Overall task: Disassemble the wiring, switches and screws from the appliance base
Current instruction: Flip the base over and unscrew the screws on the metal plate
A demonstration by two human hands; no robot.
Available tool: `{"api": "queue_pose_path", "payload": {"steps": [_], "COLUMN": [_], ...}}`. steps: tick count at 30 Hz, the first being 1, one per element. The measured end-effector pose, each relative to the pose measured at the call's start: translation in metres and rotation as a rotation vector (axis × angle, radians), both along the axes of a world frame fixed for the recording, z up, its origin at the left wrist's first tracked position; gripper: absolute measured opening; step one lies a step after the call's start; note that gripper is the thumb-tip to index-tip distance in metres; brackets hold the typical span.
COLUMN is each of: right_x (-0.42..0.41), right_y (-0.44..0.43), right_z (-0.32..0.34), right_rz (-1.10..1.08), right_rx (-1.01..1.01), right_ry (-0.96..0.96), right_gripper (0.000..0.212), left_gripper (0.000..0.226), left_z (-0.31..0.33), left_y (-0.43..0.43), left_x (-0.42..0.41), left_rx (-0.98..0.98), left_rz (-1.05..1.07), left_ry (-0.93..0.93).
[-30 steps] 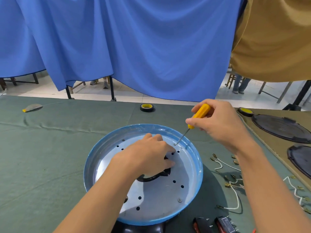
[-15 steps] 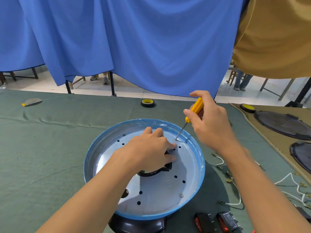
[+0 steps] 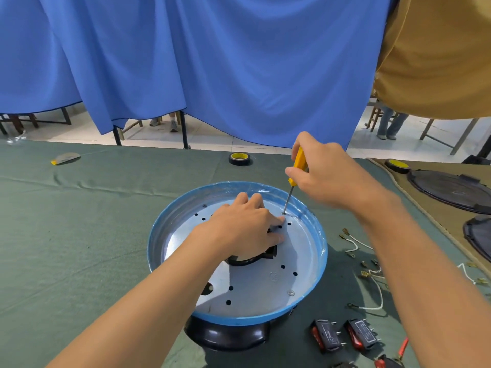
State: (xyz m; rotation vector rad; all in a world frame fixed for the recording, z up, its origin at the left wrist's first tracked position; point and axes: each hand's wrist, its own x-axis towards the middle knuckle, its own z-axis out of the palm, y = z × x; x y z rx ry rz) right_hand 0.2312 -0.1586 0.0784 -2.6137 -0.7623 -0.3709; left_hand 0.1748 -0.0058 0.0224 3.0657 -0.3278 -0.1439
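Appliance base [image 3: 260, 285] mid-table on green cloth [image 3: 79, 235], screwdriver [image 3: 299, 159] on a screw [image 3: 283, 213].
Two black/red switches [image 3: 328, 334] nearest, print unreadable; white wires [image 3: 372, 296] right of base. Base: blue rim, grey holed plate, black housing. Left hand [image 3: 244, 229] flat on plate centre. Right hand [image 3: 326, 176] grips the yellow handle, tip on far-rim screw. Tape roll [image 3: 240, 158] behind.

text: none legible | switches [image 3: 328, 336]: white print, too small | base plate [image 3: 273, 277]: stamped mark, unclear
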Motion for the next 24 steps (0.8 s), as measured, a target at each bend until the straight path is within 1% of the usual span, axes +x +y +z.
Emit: {"api": "queue_pose_path", "payload": {"steps": [3,8,11,14,17,21,24], "right_x": [0.01,0.02,0.022,0.025,0.026,0.023,0.023], "right_y": [0.01,0.031,0.039,0.042,0.043,0.039,0.036], "right_z": [0.029,0.059,0.066,0.068,0.068,0.067,0.07], "right_rz": [-0.072,-0.028,-0.051,-0.043,0.008,0.155,0.22], "right_rx": [-0.277,-0.603,-0.742,-0.771,-0.808,-0.87,-0.857], "right_ry": [0.029,0.097,0.191,0.288,0.248,0.124,0.135], "right_gripper": [0.033,0.055,0.047,0.042,0.036,0.021,0.007], "left_gripper": [0.051,0.052,0.052,0.051,0.052,0.053,0.053], "left_z": [0.005,0.008,0.009,0.01,0.01,0.01,0.013], "left_y": [0.0,0.003,0.003,0.002,0.002,0.003,0.001], "left_x": [0.001,0.0,0.0,0.001,0.001,0.0,0.001], "left_rx": [0.002,-0.014,-0.004,0.009,0.008,0.002,0.015], "left_rz": [0.003,0.0,-0.006,-0.004,-0.005,0.002,0.009], "left_ry": [0.045,0.083,0.092,0.105,0.108,0.112,0.123]}}
